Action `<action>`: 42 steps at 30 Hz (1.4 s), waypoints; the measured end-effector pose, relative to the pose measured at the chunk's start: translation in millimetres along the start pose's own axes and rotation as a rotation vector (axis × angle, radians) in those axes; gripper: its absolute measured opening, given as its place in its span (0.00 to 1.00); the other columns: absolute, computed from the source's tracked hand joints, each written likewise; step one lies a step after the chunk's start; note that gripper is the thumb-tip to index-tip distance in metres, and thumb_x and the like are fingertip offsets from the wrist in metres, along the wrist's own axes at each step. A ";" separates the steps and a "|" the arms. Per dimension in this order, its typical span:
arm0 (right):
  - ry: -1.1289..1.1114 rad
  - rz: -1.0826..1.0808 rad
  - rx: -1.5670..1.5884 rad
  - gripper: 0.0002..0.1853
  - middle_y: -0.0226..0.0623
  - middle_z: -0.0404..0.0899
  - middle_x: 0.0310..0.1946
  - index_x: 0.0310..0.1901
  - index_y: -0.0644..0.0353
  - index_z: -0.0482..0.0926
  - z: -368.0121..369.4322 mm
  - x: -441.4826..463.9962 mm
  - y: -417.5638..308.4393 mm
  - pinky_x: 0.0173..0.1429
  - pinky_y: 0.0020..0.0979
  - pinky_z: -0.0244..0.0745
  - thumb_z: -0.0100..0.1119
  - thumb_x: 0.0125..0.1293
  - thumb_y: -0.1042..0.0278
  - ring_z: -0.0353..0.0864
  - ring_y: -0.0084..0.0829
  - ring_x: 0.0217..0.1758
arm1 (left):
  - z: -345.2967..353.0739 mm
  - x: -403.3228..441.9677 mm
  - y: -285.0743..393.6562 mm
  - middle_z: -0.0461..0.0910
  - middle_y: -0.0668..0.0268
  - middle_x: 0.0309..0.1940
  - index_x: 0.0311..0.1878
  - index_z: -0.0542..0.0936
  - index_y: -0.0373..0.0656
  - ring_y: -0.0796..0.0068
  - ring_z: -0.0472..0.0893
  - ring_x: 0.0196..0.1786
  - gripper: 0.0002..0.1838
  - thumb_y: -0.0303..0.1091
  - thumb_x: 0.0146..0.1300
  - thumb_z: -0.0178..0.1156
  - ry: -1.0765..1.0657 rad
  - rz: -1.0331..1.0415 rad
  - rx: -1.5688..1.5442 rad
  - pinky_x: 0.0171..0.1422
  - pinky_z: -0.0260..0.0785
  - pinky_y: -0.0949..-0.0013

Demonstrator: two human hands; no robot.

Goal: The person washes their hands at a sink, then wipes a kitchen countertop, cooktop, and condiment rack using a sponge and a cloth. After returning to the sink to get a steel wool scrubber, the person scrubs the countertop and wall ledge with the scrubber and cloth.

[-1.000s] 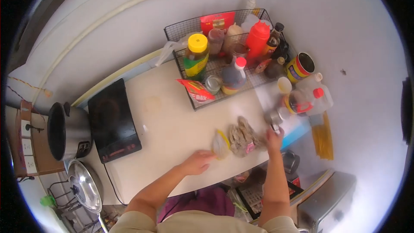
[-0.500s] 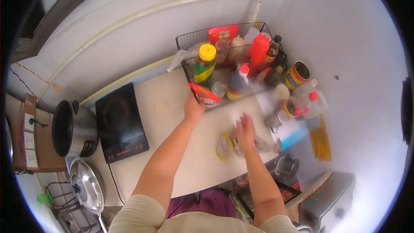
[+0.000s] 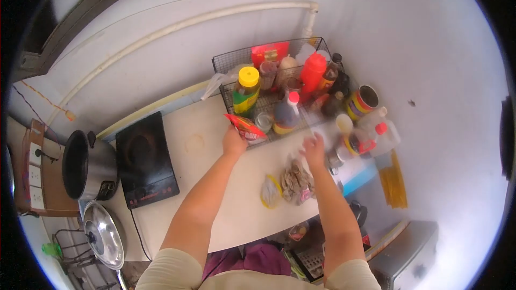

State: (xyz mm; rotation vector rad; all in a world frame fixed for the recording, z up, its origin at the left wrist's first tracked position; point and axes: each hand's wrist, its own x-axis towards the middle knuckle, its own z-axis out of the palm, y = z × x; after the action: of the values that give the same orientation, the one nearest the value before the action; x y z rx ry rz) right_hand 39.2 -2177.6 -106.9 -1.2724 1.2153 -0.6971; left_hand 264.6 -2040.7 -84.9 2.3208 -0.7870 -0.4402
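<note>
My left hand (image 3: 235,142) is closed around the lower edge of a red seasoning packet (image 3: 246,127), at the front left corner of the black wire basket (image 3: 221,64). My right hand (image 3: 314,153) hovers over the table in front of the basket, fingers apart and holding nothing that I can see. Just below that hand lies a crumpled plastic bag (image 3: 295,183) with brownish contents. Left of the bag is a clear, yellow-rimmed lid or small container (image 3: 270,191). Beside the packet stand a yellow-capped bottle (image 3: 247,92), a small glass jar (image 3: 263,122) and a red-capped sauce bottle (image 3: 286,114).
A black induction cooker (image 3: 145,158) lies on the table (image 3: 204,193), with a steel pot (image 3: 88,164) and a lidded pan (image 3: 105,233) to its left. Behind my right hand are a red squeeze bottle (image 3: 312,77), a yellow can (image 3: 362,102) and a plastic jug (image 3: 384,131).
My right hand has moved forward from the crumpled bag, which now shows more fully. My left hand still holds the red packet at the basket corner. The view has shifted slightly.
</note>
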 end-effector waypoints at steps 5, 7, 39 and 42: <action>0.049 0.224 0.225 0.22 0.48 0.67 0.47 0.53 0.67 0.59 24.1 49.4 -14.1 0.33 0.36 0.82 0.55 0.61 0.69 0.76 0.34 0.37 | 8.1 7.3 -17.6 0.78 0.44 0.37 0.47 0.68 0.35 0.45 0.78 0.43 0.22 0.33 0.50 0.62 0.046 -0.024 -0.077 0.47 0.70 0.51; 0.058 0.232 0.281 0.20 0.48 0.69 0.44 0.50 0.69 0.61 31.3 67.3 -3.0 0.31 0.35 0.81 0.54 0.60 0.72 0.77 0.34 0.34 | 11.5 13.8 -22.1 0.78 0.45 0.38 0.47 0.68 0.36 0.45 0.78 0.44 0.23 0.34 0.50 0.63 0.038 -0.064 -0.094 0.47 0.70 0.50; 0.079 -0.272 -0.454 0.15 0.46 0.76 0.23 0.31 0.66 0.69 78.4 -45.2 24.3 0.35 0.39 0.73 0.65 0.50 0.69 0.79 0.42 0.27 | -73.9 -67.6 -75.3 0.77 0.47 0.45 0.56 0.64 0.38 0.47 0.76 0.51 0.25 0.28 0.53 0.58 -0.031 -0.108 -0.113 0.54 0.68 0.55; -0.199 -0.030 -0.079 0.14 0.46 0.76 0.26 0.34 0.66 0.70 62.2 -56.1 21.8 0.38 0.39 0.73 0.64 0.52 0.68 0.79 0.43 0.29 | -72.0 -63.9 -94.2 0.77 0.47 0.45 0.55 0.65 0.38 0.47 0.76 0.50 0.25 0.28 0.53 0.58 -0.015 -0.049 -0.018 0.53 0.69 0.55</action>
State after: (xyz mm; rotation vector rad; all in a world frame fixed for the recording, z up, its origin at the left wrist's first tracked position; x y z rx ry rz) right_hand 77.0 -2100.9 -120.3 -1.3928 1.0712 -0.5343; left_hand 290.5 -1908.5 -87.7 2.3264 -0.7312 -0.4844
